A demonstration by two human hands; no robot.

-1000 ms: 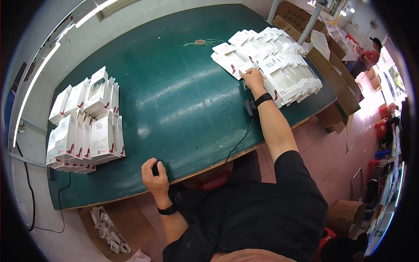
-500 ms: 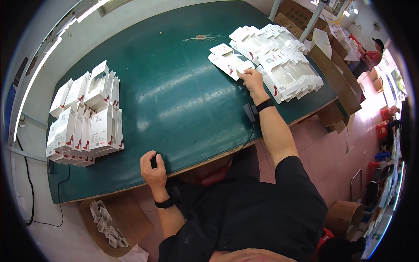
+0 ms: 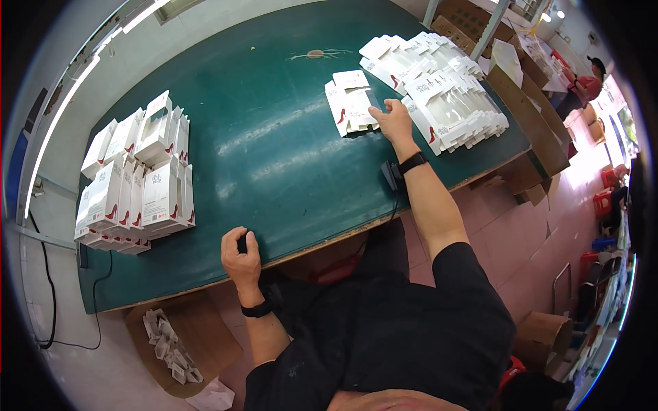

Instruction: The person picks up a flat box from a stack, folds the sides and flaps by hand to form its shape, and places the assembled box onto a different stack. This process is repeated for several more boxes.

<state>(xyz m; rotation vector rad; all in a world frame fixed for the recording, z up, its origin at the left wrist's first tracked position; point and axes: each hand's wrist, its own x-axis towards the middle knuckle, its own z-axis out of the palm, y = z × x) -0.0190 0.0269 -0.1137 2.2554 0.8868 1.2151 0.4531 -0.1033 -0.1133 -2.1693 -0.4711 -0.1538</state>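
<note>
A flat, white folding carton (image 3: 336, 103) with a window and a red high-heel shoe print lies on the green table, just left of my right hand (image 3: 394, 125). That hand is open, thumb and forefinger apart; the thumb tip overlaps the carton's right edge, and whether it touches cannot be told. Beyond it, overlapping flat cartons (image 3: 439, 127) of the same kind lie in a spread pile. My left hand (image 3: 241, 260) rests at the table's near edge with curled fingers. Something small and dark shows between its thumb and fingers, too hidden to name.
Made-up white boxes (image 3: 161, 195) stand stacked at the left of the green table (image 3: 274, 151). Below the near left edge, an open cardboard box (image 3: 212, 335) holds small white pieces. Large brown cartons (image 3: 531, 127) line the right edge. Another person (image 3: 586, 89) is far right.
The single carton has turned more upright and shifted slightly left, away from the pile. My right hand has let go of it, its fingers now apart. The left hand stays nearly still.
</note>
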